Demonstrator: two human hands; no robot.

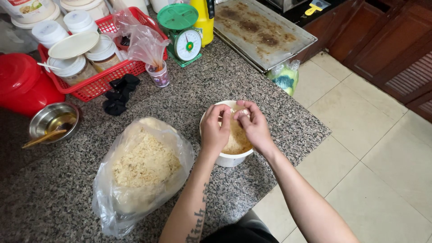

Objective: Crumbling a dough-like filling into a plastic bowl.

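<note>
A white round bowl stands on the speckled granite counter, holding a pale yellow-brown crumbly mixture. My left hand and my right hand are both over the bowl, fingers curled together around a small pale lump between them. What exactly the lump is stays hidden by the fingers. To the left of the bowl lies a clear plastic bag full of pale crumbs.
At the back stand a red basket of lidded tubs, a green kitchen scale, a yellow bottle, a stained metal tray, a red pot, a steel bowl and a plastic cup. Tiled floor lies right.
</note>
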